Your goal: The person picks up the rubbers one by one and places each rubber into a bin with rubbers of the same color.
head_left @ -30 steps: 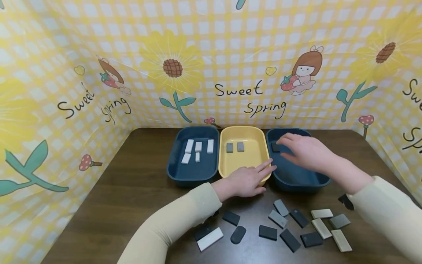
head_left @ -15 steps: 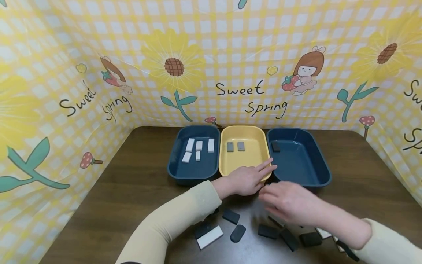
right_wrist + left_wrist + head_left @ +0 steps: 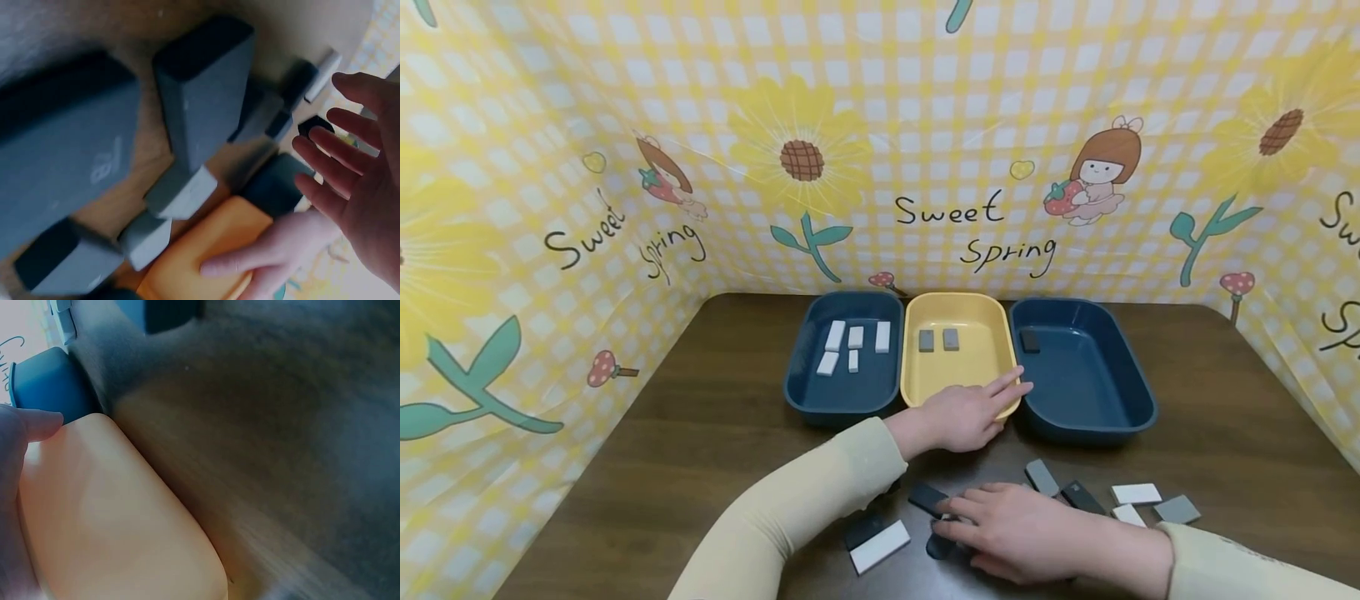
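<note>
In the head view my left hand point(image 3: 962, 417) grips the near right corner of the yellow bin point(image 3: 958, 371). Its fingers cross the rim, and the thumb lies along the outer front wall in the right wrist view. My right hand point(image 3: 1022, 529) is low over loose rectangular blocks at the front. Its fingertips overlap a dark block point(image 3: 927, 497) and a dark rounded block point(image 3: 937, 547) in the head view. The right wrist view shows these fingers point(image 3: 334, 156) spread and loosely bent, holding nothing. Several blocks under the right hand and forearm are hidden.
Left of the yellow bin, a blue bin point(image 3: 842, 392) holds several white blocks. Two grey blocks point(image 3: 938, 339) lie inside the yellow bin. The right blue bin point(image 3: 1090, 383) contains one black block point(image 3: 1030, 341). A white block point(image 3: 880, 547) lies near my left sleeve.
My right hand has come back from over the right blue bin, moving down and left to the loose blocks. My left hand stays at the yellow bin's corner.
</note>
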`<action>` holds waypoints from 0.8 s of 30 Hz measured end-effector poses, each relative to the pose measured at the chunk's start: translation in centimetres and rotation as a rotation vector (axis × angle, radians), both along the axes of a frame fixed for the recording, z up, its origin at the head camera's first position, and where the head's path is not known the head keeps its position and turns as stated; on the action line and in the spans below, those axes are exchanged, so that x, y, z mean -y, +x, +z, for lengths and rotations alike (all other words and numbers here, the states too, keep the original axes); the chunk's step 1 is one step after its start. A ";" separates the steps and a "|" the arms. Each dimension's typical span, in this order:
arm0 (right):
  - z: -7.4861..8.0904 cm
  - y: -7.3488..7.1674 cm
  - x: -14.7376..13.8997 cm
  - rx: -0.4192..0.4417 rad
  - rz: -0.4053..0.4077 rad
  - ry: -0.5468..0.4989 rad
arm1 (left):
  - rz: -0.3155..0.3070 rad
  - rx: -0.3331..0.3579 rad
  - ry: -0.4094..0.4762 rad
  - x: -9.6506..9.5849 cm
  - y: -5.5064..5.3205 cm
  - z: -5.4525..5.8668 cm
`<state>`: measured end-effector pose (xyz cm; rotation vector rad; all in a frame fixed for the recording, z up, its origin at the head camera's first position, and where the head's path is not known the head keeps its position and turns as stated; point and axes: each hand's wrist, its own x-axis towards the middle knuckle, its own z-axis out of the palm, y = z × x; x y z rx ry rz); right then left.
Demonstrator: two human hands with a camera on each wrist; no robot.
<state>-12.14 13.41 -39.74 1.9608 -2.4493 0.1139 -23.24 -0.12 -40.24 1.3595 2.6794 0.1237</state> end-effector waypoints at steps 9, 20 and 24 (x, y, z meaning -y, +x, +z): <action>-1.0 -0.1 1.4 -0.037 0.043 0.087 | 0.006 0.012 -0.004 -0.2 0.0 -0.1; -1.7 -0.7 2.7 -0.098 0.048 0.063 | 0.007 0.010 0.012 0.0 -0.1 -0.3; -1.7 -0.8 2.8 -0.117 0.048 0.082 | 0.004 0.008 0.014 0.0 -0.1 -0.3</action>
